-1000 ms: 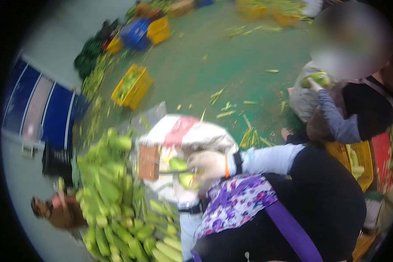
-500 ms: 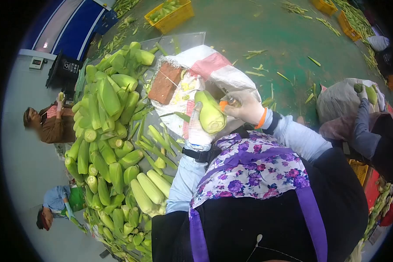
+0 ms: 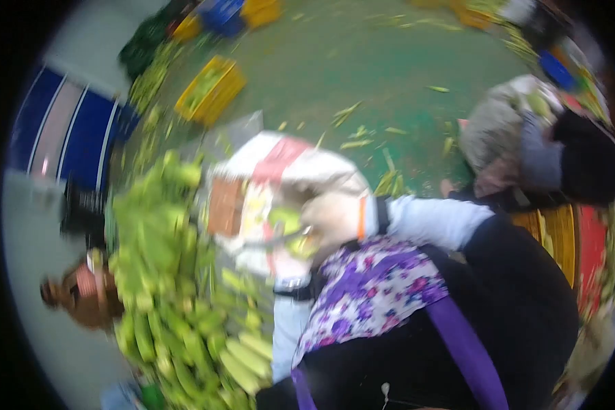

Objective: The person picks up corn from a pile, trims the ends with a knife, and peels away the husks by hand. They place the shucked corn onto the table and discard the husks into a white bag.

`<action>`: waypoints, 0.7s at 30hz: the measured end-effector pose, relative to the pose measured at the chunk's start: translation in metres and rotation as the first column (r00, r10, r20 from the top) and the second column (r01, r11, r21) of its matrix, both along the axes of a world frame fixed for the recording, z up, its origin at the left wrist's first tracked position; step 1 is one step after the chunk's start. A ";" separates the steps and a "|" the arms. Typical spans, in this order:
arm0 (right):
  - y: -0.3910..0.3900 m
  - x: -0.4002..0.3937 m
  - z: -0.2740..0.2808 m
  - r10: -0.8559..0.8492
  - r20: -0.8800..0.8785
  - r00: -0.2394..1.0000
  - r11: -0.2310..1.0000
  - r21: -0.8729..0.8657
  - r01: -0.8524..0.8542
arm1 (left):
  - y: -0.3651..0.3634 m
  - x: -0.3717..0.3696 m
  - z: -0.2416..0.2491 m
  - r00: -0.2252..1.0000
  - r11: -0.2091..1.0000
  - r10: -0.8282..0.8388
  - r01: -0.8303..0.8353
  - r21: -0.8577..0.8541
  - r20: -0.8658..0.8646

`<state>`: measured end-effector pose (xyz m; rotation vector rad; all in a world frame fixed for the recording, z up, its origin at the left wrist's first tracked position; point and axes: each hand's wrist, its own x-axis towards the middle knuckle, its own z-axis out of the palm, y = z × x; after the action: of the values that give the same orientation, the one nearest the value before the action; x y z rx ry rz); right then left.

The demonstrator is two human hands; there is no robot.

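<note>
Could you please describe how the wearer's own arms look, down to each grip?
The left sleeve and right sleeve are pale blue, each with a dark band near the wrist; the right adds an orange band. Blur hides details of the left grip and right grip.

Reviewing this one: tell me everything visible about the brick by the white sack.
The brick is a reddish-brown, roughly rectangular block that looks like fired clay. Blur hides its finer surface. It appears to lie at the left side of the white sack, right of the piled corn in view. The right hand is apart from it.
</note>
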<state>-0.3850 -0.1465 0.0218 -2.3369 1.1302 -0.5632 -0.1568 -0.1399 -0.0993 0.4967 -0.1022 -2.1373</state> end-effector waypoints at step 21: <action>-0.059 -0.070 -0.035 -0.741 0.462 0.488 0.669 0.579 0.467 | 0.012 0.003 0.072 0.932 0.939 -0.228 0.287 -0.188 0.282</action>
<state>-0.4546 -0.2050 -0.0134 -1.1188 1.5094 -1.2040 -0.1543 -0.1274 -0.0271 0.6513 -0.5807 -2.2698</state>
